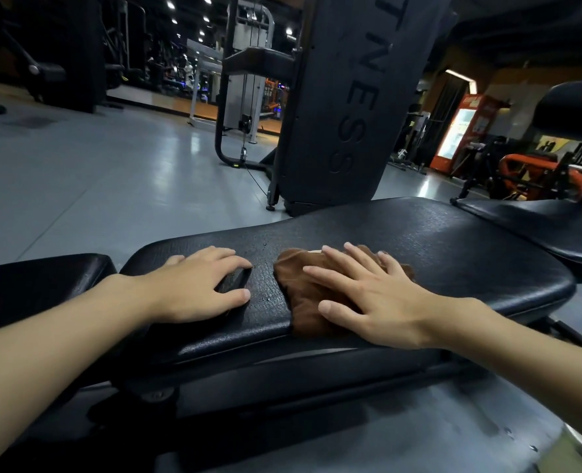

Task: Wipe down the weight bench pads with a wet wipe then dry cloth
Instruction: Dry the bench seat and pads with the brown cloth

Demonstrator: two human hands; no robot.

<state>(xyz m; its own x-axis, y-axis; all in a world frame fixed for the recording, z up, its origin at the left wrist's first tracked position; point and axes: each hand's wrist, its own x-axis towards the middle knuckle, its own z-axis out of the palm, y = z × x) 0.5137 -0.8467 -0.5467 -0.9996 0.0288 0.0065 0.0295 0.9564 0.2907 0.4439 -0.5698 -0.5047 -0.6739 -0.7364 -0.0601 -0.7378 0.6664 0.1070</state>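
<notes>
Right hand presses flat, fingers spread, on the brown cloth at the bench pad's near edge; left hand rests spread beside it.

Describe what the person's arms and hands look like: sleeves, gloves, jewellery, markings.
Both forearms are bare, with no sleeves in view. The left hand and right hand wear no gloves, rings, watch or bands. Fingernails are short and unpainted. No markings show.
</notes>
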